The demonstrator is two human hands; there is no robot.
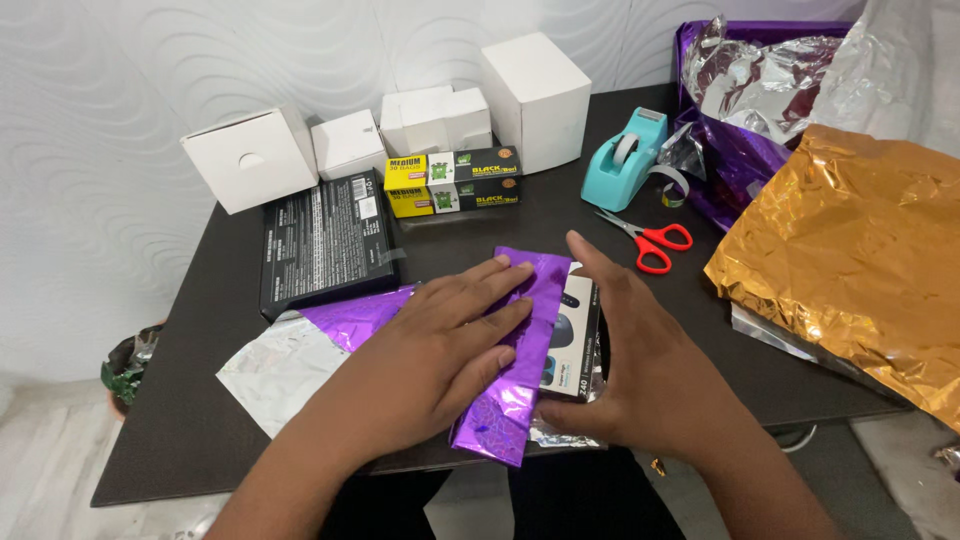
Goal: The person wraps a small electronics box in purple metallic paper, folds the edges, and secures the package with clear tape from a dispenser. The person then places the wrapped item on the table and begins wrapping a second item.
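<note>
A sheet of shiny purple wrapping foil (pixel 515 345) lies folded over a flat dark box (pixel 572 335) near the front edge of the bench (pixel 200 400). The foil covers most of the box's top; only a strip of the box's right side shows, with printed pictures on it. The foil's silvery white underside spreads out flat to the left. The left hand (pixel 440 350) presses flat on the folded foil, and the right hand (pixel 640 370) rests against the box's right edge.
</note>
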